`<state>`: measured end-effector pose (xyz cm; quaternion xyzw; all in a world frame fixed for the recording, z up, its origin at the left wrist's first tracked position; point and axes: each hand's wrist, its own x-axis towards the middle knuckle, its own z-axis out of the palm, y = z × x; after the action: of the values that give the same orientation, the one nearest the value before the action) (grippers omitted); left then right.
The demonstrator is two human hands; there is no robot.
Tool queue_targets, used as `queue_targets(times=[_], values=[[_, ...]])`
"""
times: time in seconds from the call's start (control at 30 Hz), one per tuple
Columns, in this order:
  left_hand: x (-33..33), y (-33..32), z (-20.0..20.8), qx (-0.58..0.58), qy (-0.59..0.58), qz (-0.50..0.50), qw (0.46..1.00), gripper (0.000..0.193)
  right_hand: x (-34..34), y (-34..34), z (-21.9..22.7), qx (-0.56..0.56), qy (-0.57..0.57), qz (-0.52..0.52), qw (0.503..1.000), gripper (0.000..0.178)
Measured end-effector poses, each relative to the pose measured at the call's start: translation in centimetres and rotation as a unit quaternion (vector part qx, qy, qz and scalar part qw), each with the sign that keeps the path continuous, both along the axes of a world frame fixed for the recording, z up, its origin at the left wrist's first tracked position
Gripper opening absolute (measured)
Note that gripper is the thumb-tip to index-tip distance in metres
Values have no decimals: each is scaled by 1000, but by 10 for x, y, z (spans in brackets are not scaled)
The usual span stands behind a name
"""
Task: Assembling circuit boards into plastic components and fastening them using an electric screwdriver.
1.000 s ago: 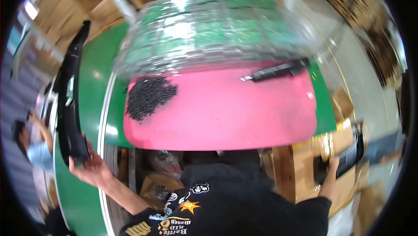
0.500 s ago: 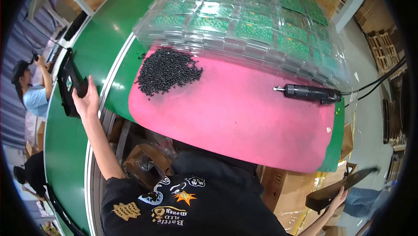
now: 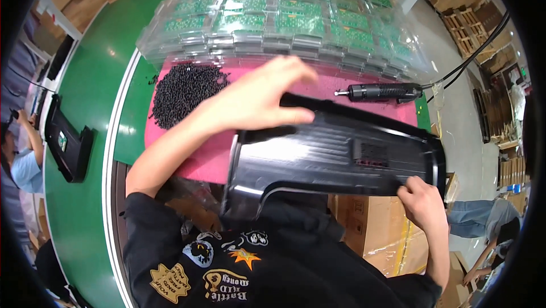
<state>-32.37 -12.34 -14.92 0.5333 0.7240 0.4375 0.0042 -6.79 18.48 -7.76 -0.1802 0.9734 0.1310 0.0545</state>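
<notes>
A long black plastic housing (image 3: 318, 160) with an open, ribbed inside and a notched near edge lies tilted over the pink mat (image 3: 200, 167) and reaches past its front edge. At its right end, my right hand (image 3: 422, 201) is closed on the near rim. My left hand (image 3: 264, 94), slightly blurred, is open with thumb and fingers apart above the far left rim; whether the thumb touches it I cannot tell. Behind my left forearm is a heap of small black screws (image 3: 182, 92). A black electric screwdriver (image 3: 378, 92) rests at the mat's far right.
Clear plastic trays of green circuit boards (image 3: 298, 21) are stacked along the far side. On the green conveyor (image 3: 85, 89) at left sits another black housing (image 3: 69, 143). Cardboard boxes (image 3: 392, 228) stand below the mat at right. Other people are at both sides.
My right hand has brought the black housing from the lower right up over the mat. My left hand has left the conveyor housing and swung right, above the held one. The view has shifted.
</notes>
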Motion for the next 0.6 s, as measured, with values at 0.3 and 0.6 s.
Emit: queue_targets(times=[0.3,0.6], values=[[-9,-19,-32,-149,75,106,980,23,-180,-61,39,-168,7,23,986,25],[-22,-34,-33,-163,41,83,982,21,-428,23,-7,62,215,-128,966,72]])
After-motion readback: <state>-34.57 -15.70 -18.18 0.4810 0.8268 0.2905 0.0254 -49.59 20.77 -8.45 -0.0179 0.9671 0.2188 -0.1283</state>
